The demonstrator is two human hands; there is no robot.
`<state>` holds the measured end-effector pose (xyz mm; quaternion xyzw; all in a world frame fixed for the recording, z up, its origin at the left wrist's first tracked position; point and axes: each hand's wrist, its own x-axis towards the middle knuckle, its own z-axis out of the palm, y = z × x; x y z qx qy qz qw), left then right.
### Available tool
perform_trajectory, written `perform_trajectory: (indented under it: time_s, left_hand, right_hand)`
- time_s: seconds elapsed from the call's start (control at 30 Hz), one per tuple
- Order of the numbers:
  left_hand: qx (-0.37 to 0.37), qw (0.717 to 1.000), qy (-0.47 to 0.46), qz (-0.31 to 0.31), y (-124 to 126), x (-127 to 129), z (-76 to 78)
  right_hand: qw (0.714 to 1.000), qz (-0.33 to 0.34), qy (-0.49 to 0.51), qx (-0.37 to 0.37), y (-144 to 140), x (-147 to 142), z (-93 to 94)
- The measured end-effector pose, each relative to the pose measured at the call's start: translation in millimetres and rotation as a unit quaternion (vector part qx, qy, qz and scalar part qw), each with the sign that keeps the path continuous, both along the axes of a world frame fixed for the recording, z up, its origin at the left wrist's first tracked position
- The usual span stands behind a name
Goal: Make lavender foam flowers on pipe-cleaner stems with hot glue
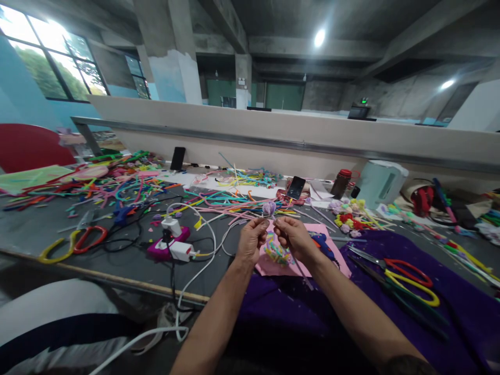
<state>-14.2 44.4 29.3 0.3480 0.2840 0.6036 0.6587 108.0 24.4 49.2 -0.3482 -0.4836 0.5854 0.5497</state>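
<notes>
My left hand [252,240] and my right hand [294,238] are raised close together over a pink sheet [334,258], both with thumb and fingers pinched. Between and just above the fingertips shows a small lavender pipe-cleaner flower [269,208]. The pinched fingers hide where it is gripped. A thin lavender stem [303,273] slants down below my right hand. Short yellow, green and white pipe-cleaner pieces [278,251] lie on the sheet under my hands. A dark blue glue gun [325,245] rests on the sheet beside my right wrist.
Scissors [410,273] and dark-handled pliers [414,302] lie on purple cloth [461,312] at right. At left are more scissors [88,234] and a purple power strip [156,250] with cables. Loose pipe cleaners [128,187], a phone [296,188], a bottle [341,184] and a kettle [377,182] stand behind.
</notes>
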Motion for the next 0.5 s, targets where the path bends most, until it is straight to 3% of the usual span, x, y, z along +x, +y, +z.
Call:
perform_trajectory:
  time_s: [0.5]
  left_hand:
    - [0.017,1.000,-0.009,0.018,-1.1,0.5,0.5]
  right_hand:
    - [1.000,-0.012,-0.026,-0.005,-2.2,-6.3,-5.4]
